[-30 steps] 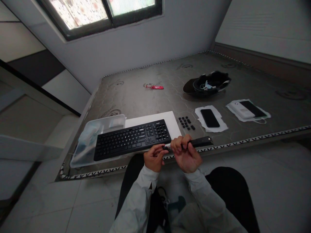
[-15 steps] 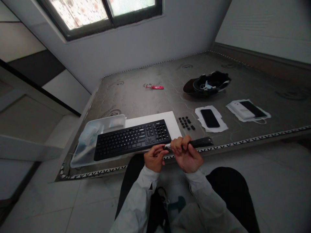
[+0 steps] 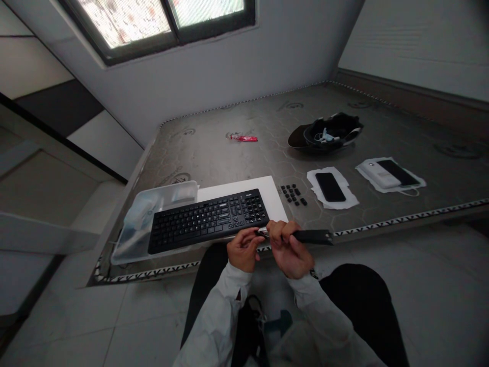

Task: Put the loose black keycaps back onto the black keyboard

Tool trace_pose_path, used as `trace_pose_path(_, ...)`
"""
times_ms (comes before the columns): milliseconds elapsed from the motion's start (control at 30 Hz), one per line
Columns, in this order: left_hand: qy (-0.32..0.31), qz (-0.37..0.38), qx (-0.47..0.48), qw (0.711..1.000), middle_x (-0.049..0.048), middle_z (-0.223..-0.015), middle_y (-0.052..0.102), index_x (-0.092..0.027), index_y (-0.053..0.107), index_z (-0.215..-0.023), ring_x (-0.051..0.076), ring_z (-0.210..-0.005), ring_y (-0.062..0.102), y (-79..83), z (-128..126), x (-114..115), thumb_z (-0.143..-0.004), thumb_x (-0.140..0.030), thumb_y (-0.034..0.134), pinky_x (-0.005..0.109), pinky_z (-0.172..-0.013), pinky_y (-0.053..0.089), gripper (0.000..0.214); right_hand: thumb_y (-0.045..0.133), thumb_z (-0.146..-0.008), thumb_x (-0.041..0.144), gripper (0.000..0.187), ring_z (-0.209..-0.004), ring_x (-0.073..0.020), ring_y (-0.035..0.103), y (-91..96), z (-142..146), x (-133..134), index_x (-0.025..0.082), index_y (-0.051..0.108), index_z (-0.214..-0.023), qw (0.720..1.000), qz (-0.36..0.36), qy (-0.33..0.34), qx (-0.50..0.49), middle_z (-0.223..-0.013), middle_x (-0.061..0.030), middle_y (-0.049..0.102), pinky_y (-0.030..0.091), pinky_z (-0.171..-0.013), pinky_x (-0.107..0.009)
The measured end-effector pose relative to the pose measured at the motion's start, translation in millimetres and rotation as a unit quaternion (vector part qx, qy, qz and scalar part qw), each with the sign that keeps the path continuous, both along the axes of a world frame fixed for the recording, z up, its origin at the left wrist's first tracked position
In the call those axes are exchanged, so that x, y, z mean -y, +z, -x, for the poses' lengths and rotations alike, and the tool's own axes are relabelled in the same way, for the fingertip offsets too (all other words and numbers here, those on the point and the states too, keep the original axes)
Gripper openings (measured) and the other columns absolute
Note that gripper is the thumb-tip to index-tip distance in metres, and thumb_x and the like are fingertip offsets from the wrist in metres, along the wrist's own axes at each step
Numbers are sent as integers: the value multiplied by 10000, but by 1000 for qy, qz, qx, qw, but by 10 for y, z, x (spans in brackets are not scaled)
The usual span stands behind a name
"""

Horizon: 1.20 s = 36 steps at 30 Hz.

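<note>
At the near edge of the grey surface point(image 3: 206, 158), the right hand point(image 3: 292, 252) curls its fingers round a black-handled tool point(image 3: 313, 236). Its long axis runs nearly level, handle toward 3 o'clock, working end toward 9. The left hand point(image 3: 242, 250) pinches a small dark piece point(image 3: 260, 233). From that hand, a black keyboard point(image 3: 208, 216) lies at 10 o'clock.

the right hand point(image 3: 290, 250) grips a long black-handled tool point(image 3: 314, 237), which points toward a small dark piece point(image 3: 260, 234) pinched in the left hand point(image 3: 242, 250). beyond them, a black rectangular keyboard point(image 3: 210, 220) lies over a clear plastic tray point(image 3: 133, 219) and a flat white board point(image 3: 272, 196); loose black keycaps point(image 3: 297, 191) sit between the board and a black phone point(image 3: 330, 187) on white paper point(image 3: 351, 200).
</note>
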<state>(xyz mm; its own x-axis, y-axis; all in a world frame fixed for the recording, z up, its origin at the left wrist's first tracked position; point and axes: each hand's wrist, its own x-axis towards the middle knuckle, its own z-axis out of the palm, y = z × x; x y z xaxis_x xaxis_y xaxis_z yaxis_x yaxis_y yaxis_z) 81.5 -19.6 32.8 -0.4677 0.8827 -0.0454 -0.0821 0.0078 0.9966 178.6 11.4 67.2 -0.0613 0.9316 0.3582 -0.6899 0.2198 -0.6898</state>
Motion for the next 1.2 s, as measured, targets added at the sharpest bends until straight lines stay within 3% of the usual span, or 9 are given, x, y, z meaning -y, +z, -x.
trace_pose_path(200, -1, 0, 3, 1000, 4, -690, 682, -152, 675, -895, 18, -301, 433, 16, -20, 5, -652, -343, 760, 123, -271, 321, 321, 477, -838, 416, 284, -561, -156, 346, -51, 29, 9, 228, 386, -645, 999, -20, -43, 12, -558, 30, 321, 313, -630, -364)
trace_pose_path(500, -29, 12, -9, 999, 16, -754, 664, -146, 630, -950, 16, -332, 439, -34, 43, -65, -687, -433, 720, 132, -288, 348, 399, 434, -876, 329, 277, -501, -138, 270, -8, 84, -190, 224, 299, -658, 995, 84, -22, -58, -552, 45, 276, 293, -560, -310)
trace_pose_path(700, -31, 25, 8, 999, -11, -727, 638, -152, 586, -981, 23, -309, 433, -89, 137, -206, -722, -486, 674, 140, -263, 326, 433, 431, -876, 312, 270, -477, -122, 276, -21, 168, -400, 228, 285, -665, 991, 104, -1, -83, -555, 52, 270, 330, -548, -295)
trace_pose_path(833, -11, 29, 23, 999, -5, -731, 644, -146, 583, -982, 22, -299, 425, -100, 162, -236, -710, -493, 679, 140, -254, 305, 452, 440, -884, 365, 286, -468, -122, 302, -55, 160, -495, 238, 309, -664, 995, 97, -22, -25, -557, 55, 270, 363, -533, -285)
trace_pose_path(933, 7, 22, 36, 999, 10, -769, 663, -149, 586, -980, 16, -298, 419, -96, 201, -236, -702, -475, 690, 137, -255, 289, 442, 500, -870, 411, 291, -498, -118, 395, -108, 58, -574, 235, 406, -658, 992, 49, -31, 114, -561, 45, 363, 390, -533, -268)
trace_pose_path(1000, 19, 16, 41, 999, 11, -775, 670, -154, 594, -979, 13, -299, 416, -94, 242, -234, -695, -465, 698, 137, -260, 293, 434, 567, -839, 416, 257, -572, -131, 498, -123, -43, -621, 218, 529, -680, 963, -12, -11, 270, -610, 15, 511, 423, -566, -265)
trace_pose_path(1067, 27, 14, 42, 999, 11, -770, 674, -155, 605, -981, 11, -299, 409, -92, 284, -230, -686, -462, 707, 139, -265, 302, 437, 608, -819, 391, 203, -659, -154, 581, -112, -137, -653, 200, 640, -757, 911, -84, 17, 402, -712, -22, 638, 455, -616, -270)
trace_pose_path(1200, 37, 12, 38, 999, -2, -709, 666, -151, 635, -997, 14, -311, 405, -81, 328, -210, -665, -445, 733, 136, -275, 310, 455, 610, -825, 248, 129, -775, -166, 647, -74, -231, -666, 228, 699, -916, 838, -214, 23, 502, -866, -28, 714, 479, -718, -278)
